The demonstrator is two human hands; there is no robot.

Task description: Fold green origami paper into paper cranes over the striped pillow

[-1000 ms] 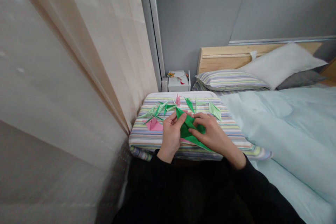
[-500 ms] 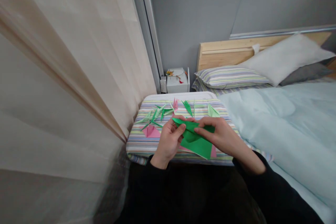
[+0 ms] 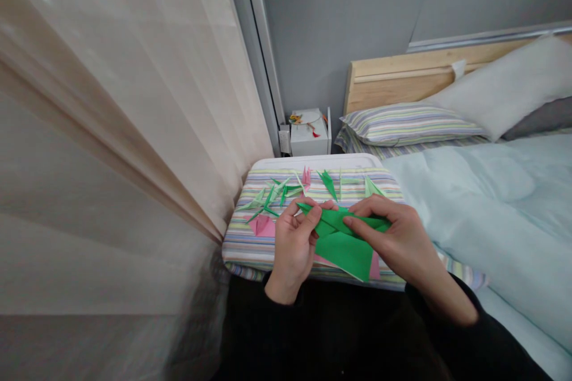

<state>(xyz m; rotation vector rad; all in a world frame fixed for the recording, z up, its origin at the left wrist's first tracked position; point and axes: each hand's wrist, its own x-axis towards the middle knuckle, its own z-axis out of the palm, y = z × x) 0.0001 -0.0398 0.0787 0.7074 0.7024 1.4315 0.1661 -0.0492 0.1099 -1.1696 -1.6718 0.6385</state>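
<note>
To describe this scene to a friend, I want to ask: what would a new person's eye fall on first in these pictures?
The eye goes first to the bright green origami paper at the centre, pinched between the person's left hand and right hand. Just beyond the hands, folded green origami pieces and pink paper lie on a striped cushion. To the right, a pale blue duvet covers the bed.

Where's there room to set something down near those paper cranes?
Bare striped cloth remains at the near left corner, below the pink folded paper and left of the left hand. The pale blue duvet lies open beyond the right hand. The far half is crowded with green origami cranes, and the green paper fills the middle.
</note>
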